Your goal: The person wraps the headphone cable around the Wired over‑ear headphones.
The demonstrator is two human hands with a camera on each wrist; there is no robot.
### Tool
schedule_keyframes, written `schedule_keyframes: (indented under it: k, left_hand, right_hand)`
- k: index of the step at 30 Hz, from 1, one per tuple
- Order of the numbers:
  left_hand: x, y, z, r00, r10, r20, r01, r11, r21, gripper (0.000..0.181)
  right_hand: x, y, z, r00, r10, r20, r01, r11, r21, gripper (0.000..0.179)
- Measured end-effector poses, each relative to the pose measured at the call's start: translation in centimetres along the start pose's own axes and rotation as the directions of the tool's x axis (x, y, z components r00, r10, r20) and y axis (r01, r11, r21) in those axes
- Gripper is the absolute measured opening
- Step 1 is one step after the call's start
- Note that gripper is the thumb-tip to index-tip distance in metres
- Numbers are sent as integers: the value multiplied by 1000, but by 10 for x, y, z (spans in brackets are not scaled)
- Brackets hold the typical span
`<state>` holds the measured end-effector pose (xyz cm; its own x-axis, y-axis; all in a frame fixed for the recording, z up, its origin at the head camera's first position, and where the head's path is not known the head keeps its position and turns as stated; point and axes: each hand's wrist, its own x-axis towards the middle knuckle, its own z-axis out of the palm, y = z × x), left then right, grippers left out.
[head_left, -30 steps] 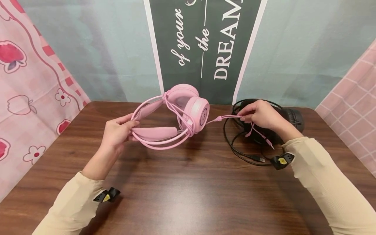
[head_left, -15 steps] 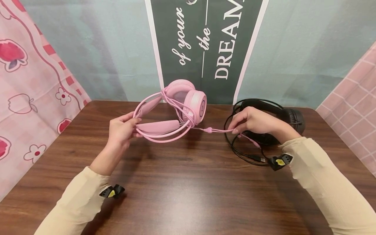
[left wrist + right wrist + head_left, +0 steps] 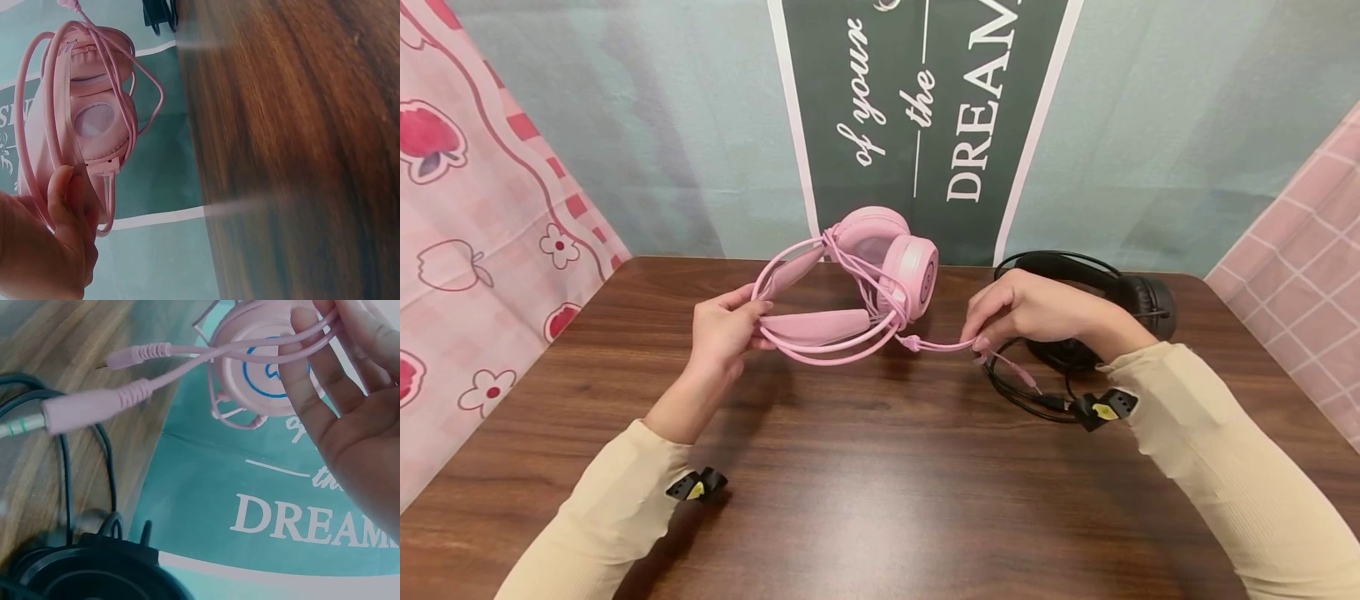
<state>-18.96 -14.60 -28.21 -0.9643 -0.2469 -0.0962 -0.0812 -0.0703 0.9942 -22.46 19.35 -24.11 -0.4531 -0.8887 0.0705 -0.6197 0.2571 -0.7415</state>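
Head view: the left hand [image 3: 722, 337] is gripping the pink headset [image 3: 904, 275] by its headband [image 3: 816, 327], probably light and firm; the right hand [image 3: 1033, 308] is pinching its limp-looking cable [image 3: 946, 347].

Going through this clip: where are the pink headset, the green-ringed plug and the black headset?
Pink headset [image 3: 820, 327]: head view, on the nearer headband pad.
Green-ringed plug [image 3: 82, 412]: right wrist view, on its pink sleeve.
Black headset [image 3: 1144, 298]: head view, on an ear cup.
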Motion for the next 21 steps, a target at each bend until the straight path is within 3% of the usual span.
schedule_keyframes:
  k: [4,7,11,21]
  left_hand:
    - [0,-1,1,1000,19,4,-19,1000,13,38]
    - [0,-1,2,999,30,13,-30,999,26,39]
    - [-2,-1,3,998,42,37,-44,998,51,39]
    - [-6,-2,7,993,82,85,-93,986,139,37]
  right_hand:
    - [3,-5,-1,1000,-19,-25,20,999,46,16]
    - [4,-7,-3,992,-46,-114,46,999,-9,17]
    - [6,-8,-3,960,-92,-265,54,988,-147,17]
    - [10,-2,4,900,-123,-417,67,987,-146,15]
